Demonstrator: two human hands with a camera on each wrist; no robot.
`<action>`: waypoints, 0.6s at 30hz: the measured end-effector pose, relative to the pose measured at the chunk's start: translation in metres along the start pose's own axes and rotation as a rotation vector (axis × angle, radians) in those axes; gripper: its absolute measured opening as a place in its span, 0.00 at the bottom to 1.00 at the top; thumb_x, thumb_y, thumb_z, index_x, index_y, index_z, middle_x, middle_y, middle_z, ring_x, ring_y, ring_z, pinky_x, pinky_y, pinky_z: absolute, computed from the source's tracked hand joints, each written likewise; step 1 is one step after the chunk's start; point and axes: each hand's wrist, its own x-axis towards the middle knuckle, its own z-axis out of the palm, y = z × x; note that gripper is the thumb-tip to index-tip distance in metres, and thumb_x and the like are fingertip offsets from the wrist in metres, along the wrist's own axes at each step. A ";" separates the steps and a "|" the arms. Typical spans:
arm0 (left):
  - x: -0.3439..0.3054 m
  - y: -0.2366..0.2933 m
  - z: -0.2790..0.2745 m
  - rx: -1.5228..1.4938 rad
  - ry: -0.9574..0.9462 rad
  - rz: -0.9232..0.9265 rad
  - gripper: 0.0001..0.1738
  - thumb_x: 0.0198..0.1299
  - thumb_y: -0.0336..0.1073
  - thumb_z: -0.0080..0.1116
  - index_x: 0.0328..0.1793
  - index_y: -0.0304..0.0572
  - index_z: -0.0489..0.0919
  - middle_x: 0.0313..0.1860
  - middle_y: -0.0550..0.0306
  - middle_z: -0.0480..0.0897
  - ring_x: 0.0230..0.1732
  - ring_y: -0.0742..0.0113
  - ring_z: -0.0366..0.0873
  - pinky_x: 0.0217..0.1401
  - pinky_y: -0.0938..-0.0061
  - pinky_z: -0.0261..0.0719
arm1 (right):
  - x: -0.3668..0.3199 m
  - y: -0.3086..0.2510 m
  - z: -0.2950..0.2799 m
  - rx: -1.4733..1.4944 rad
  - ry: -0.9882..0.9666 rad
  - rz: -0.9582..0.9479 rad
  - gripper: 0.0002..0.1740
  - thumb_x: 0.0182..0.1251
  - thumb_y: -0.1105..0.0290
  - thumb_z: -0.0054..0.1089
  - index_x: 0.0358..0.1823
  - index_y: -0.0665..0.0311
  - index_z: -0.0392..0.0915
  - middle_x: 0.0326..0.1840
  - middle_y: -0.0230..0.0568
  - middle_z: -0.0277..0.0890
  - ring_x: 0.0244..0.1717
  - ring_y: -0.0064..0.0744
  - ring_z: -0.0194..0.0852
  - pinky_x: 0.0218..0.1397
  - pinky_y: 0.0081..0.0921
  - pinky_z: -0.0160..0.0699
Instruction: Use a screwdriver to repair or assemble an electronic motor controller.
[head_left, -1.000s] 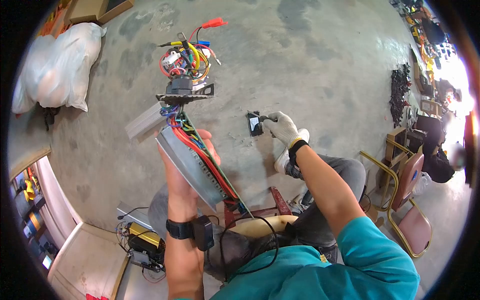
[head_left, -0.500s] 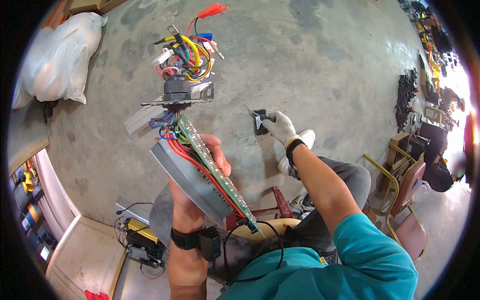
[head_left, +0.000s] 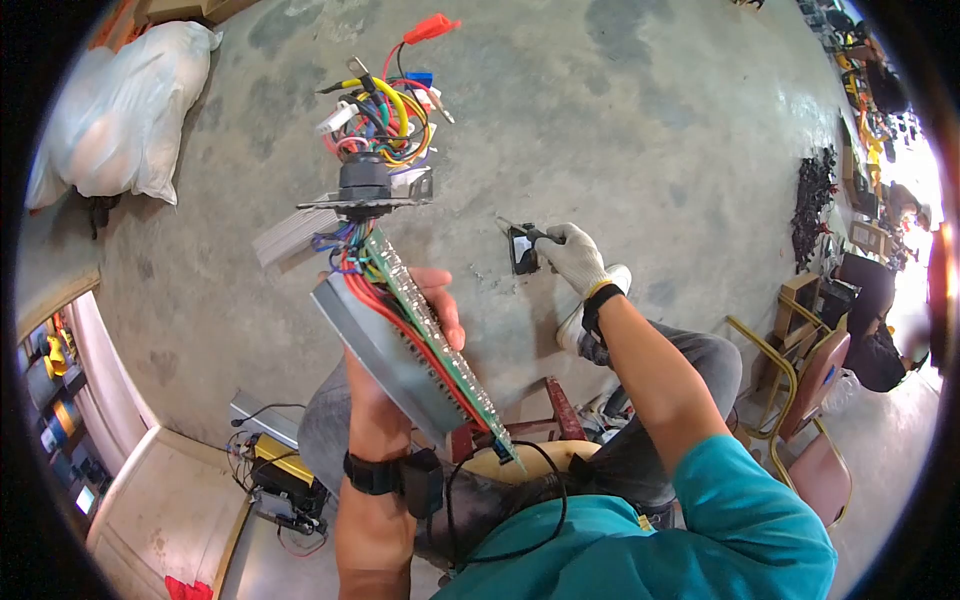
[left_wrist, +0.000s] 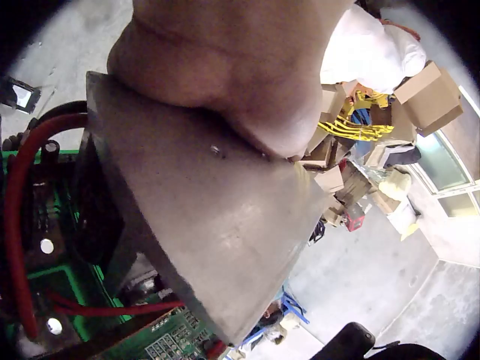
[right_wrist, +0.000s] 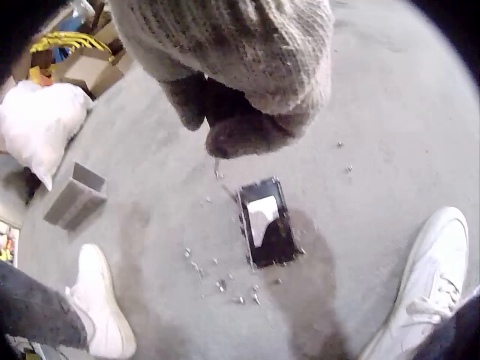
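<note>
Tip: your left grip (head_left: 372,400) is wrapped round the raised controller (head_left: 395,350) and your right grip (head_left: 572,255) pinches a thin tool (head_left: 512,227) just above the black cover (head_left: 520,250) on the floor (head_left: 650,130). I'd go slow around those loose bits (right_wrist: 221,285).

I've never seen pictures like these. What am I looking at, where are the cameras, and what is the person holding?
There is no machine here: a seated person works with two hands. The wide picture comes from a camera on the head, looking down. The other two come from a camera on each wrist. The bare left hand grips a grey metal case with a green circuit board and a bunch of coloured wires sticking out. The gloved right hand is just above a small black plate on the concrete floor and seems to pinch a thin tool. Screws lie scattered near the plate.
</note>
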 end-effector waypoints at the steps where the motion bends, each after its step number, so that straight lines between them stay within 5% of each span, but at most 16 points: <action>1: 0.000 0.000 0.000 0.076 0.039 0.001 0.40 0.76 0.64 0.47 0.66 0.26 0.79 0.39 0.43 0.85 0.34 0.56 0.86 0.36 0.67 0.85 | -0.005 -0.007 -0.006 0.019 0.002 -0.002 0.26 0.64 0.57 0.72 0.57 0.69 0.85 0.42 0.48 0.89 0.44 0.37 0.90 0.53 0.32 0.86; 3: 0.001 0.002 0.002 0.150 0.064 0.015 0.44 0.77 0.69 0.43 0.66 0.27 0.79 0.39 0.43 0.86 0.34 0.56 0.86 0.35 0.68 0.85 | -0.021 -0.031 -0.025 0.067 -0.044 0.012 0.27 0.65 0.57 0.72 0.57 0.71 0.85 0.41 0.45 0.89 0.41 0.33 0.88 0.50 0.30 0.86; 5: 0.004 0.005 0.004 0.028 0.013 -0.065 0.32 0.78 0.54 0.53 0.67 0.27 0.78 0.42 0.46 0.86 0.36 0.56 0.86 0.35 0.69 0.85 | -0.043 -0.059 -0.046 0.112 -0.084 0.017 0.27 0.65 0.57 0.71 0.57 0.72 0.84 0.40 0.43 0.88 0.38 0.29 0.87 0.48 0.27 0.85; 7: 0.006 0.000 0.002 0.037 0.032 -0.041 0.38 0.79 0.61 0.47 0.66 0.27 0.79 0.44 0.45 0.87 0.34 0.56 0.87 0.31 0.70 0.86 | -0.068 -0.084 -0.066 0.227 -0.138 -0.001 0.26 0.68 0.60 0.70 0.60 0.73 0.83 0.39 0.36 0.83 0.35 0.23 0.81 0.42 0.23 0.83; 9: 0.011 0.000 -0.001 0.167 0.139 -0.127 0.57 0.74 0.82 0.22 0.63 0.32 0.81 0.41 0.46 0.87 0.33 0.59 0.86 0.33 0.71 0.85 | -0.100 -0.110 -0.088 0.266 -0.140 -0.031 0.25 0.69 0.60 0.69 0.59 0.73 0.83 0.39 0.36 0.81 0.36 0.23 0.80 0.43 0.22 0.82; 14: 0.017 -0.002 -0.008 0.199 0.105 -0.069 0.52 0.76 0.81 0.26 0.63 0.38 0.80 0.46 0.43 0.89 0.48 0.60 0.88 0.44 0.66 0.88 | -0.177 -0.140 -0.132 0.301 -0.106 -0.147 0.25 0.69 0.62 0.68 0.60 0.75 0.83 0.41 0.38 0.83 0.37 0.24 0.80 0.44 0.24 0.82; 18: 0.018 -0.003 -0.002 0.164 0.092 -0.064 0.51 0.76 0.81 0.27 0.64 0.40 0.79 0.50 0.39 0.89 0.47 0.60 0.88 0.45 0.66 0.89 | -0.237 -0.152 -0.148 0.280 -0.080 -0.172 0.24 0.69 0.65 0.66 0.61 0.75 0.82 0.41 0.37 0.82 0.39 0.22 0.79 0.45 0.23 0.80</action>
